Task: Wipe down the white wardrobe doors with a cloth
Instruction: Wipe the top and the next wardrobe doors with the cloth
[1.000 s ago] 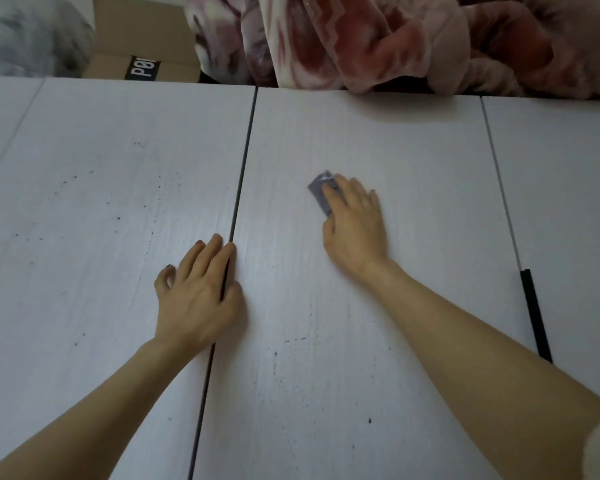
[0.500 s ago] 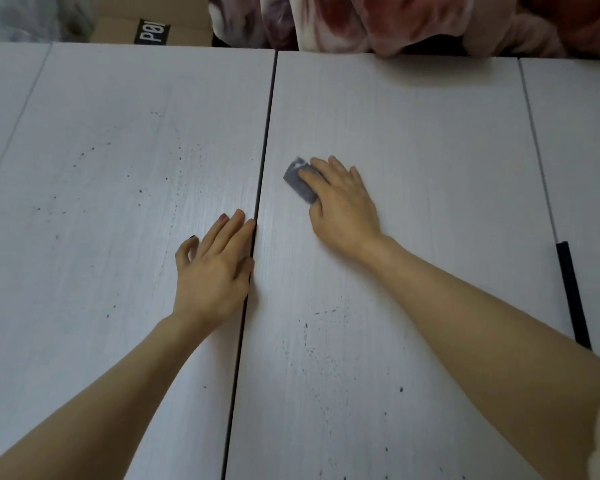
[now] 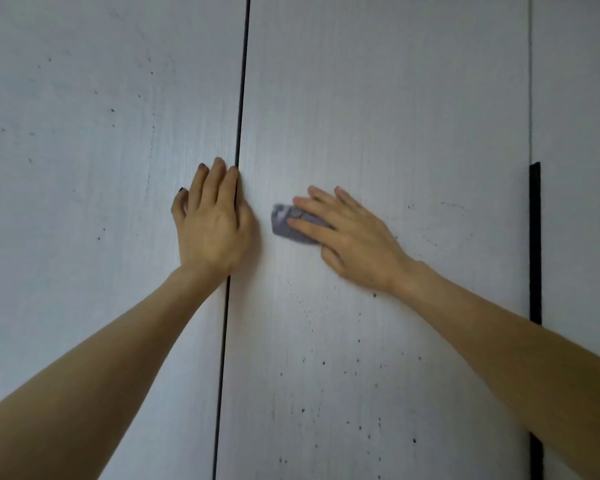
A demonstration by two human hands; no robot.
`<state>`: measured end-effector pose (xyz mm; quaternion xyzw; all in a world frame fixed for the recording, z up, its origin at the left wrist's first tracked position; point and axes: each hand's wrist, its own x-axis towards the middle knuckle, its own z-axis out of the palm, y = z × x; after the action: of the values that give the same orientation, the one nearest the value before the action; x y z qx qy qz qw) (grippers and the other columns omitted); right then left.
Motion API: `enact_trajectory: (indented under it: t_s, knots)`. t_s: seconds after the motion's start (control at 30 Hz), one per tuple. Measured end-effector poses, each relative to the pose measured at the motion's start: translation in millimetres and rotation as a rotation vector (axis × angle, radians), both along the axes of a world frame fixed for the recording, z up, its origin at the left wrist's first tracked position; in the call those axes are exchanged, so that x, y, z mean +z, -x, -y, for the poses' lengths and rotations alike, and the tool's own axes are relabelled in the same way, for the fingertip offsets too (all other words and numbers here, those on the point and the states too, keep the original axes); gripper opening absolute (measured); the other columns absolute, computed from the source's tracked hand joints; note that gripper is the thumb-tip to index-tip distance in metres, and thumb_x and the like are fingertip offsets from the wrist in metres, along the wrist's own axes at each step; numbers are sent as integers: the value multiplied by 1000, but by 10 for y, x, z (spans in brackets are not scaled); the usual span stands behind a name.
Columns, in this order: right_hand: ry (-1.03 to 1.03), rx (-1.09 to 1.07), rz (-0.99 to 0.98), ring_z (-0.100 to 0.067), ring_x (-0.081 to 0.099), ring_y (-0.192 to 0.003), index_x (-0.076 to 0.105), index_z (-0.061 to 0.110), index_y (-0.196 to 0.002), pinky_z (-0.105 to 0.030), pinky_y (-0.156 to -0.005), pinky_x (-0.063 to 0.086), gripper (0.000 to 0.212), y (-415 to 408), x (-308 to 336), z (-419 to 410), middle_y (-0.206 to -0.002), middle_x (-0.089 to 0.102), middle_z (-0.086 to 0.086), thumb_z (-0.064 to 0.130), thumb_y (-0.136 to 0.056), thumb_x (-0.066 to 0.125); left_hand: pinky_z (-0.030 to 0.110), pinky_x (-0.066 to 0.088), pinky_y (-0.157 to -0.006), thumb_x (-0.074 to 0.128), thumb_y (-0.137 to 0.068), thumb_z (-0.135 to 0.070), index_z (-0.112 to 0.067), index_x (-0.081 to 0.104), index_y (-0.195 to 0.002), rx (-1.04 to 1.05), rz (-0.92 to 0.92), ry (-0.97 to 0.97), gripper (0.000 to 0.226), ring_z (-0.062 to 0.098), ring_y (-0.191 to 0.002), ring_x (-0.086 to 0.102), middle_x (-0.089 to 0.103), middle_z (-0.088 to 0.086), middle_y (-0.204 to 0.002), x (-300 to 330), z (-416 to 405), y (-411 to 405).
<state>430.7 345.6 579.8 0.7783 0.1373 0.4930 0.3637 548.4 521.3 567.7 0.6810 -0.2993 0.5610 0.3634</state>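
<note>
White wardrobe doors fill the view: a left door (image 3: 84, 168) and a middle door (image 3: 378, 116), split by a dark seam (image 3: 241, 98). Dark specks dot both doors, thickest on the lower middle door. My right hand (image 3: 350, 237) presses a small grey cloth (image 3: 288, 223) flat against the middle door with straight fingers, just right of the seam. My left hand (image 3: 212, 223) rests flat on the left door's edge, its fingers along the seam. Most of the cloth lies hidden under my right hand.
A third door (image 3: 575, 98) stands at the right beyond a thin seam. A black vertical handle strip (image 3: 535, 244) runs along that seam, partly behind my right forearm.
My right hand has slid the cloth down and left on the middle door, close to my left hand. The view has dropped, so the blanket and box above the doors are out of sight.
</note>
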Motion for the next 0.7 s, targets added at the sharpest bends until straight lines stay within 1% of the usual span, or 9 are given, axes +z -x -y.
enact_trajectory:
  t_s: [0.1, 0.17, 0.23, 0.33, 0.37, 0.43, 0.53, 0.6, 0.7]
  knots:
    - [-419, 20, 301, -38, 33, -135, 47, 5, -135, -45, -113, 13, 52, 206, 212, 216, -143, 41, -18, 1, -84, 40, 50, 11, -111, 31, -88, -25, -7, 36, -140, 11, 3, -29, 56, 27, -143, 17, 28, 10, -152, -188, 32, 20]
    - [-559, 44, 417, -38, 28, -138, 43, 5, -138, -45, -114, 9, 54, 219, 180, 231, -146, 36, -18, -1, -85, 43, 53, 12, -110, 33, -86, -23, -5, 38, -139, 36, 17, -40, 56, 30, -141, 19, 30, 13, -150, -285, 55, 56]
    - [-407, 27, 385, -39, 33, -134, 46, 5, -136, -48, -113, 13, 54, 160, -33, 187, -143, 42, -17, 2, -82, 41, 56, 14, -109, 35, -85, -21, -4, 39, -137, 59, 48, -57, 56, 33, -140, 23, 34, 16, -148, -353, 94, 108]
    - [-48, 0, 81, -33, 35, -132, 51, 9, -133, -47, -113, 19, 55, 163, -478, 189, -139, 48, -13, 9, -79, 39, 58, 17, -107, 35, -85, -23, -4, 43, -136, 46, 123, -92, 55, 35, -137, 30, 38, 18, -145, -390, 212, 237]
    - [12, -25, 20, -31, 33, -132, 50, 10, -133, -46, -113, 20, 54, 238, -542, 268, -140, 47, -12, 9, -80, 39, 58, 18, -107, 34, -85, -24, -4, 44, -135, 27, 139, -113, 55, 35, -136, 31, 39, 18, -144, -388, 270, 301]
    - [-2, -76, 39, -31, 33, -133, 47, 9, -135, -45, -113, 21, 54, 408, -553, 494, -141, 46, -14, 8, -82, 40, 59, 19, -106, 31, -85, -25, -5, 44, -135, 6, 141, -156, 55, 35, -136, 32, 39, 19, -144, -383, 355, 409]
    - [-356, -71, 296, -38, 34, -133, 42, 3, -137, -49, -113, 19, 54, 680, -465, 837, -143, 40, -21, -4, -84, 45, 60, 21, -106, 29, -85, -26, -6, 43, -136, -9, 115, -196, 57, 35, -137, 31, 38, 18, -145, -390, 410, 511]
    - [-642, -55, 459, -40, 26, -137, 32, 1, -142, -52, -115, 14, 57, 827, -395, 1000, -148, 30, -23, -7, -87, 44, 60, 22, -105, 29, -85, -27, -6, 44, -136, -9, 120, -223, 57, 35, -136, 31, 38, 19, -144, -423, 431, 553]
    - [-808, -20, 616, -42, 21, -139, 29, 0, -144, -54, -115, 13, 56, 792, -340, 963, -149, 27, -24, -4, -89, 38, 60, 23, -105, 27, -85, -29, -7, 43, -136, 3, 97, -254, 58, 36, -137, 31, 38, 19, -145, -482, 460, 589]
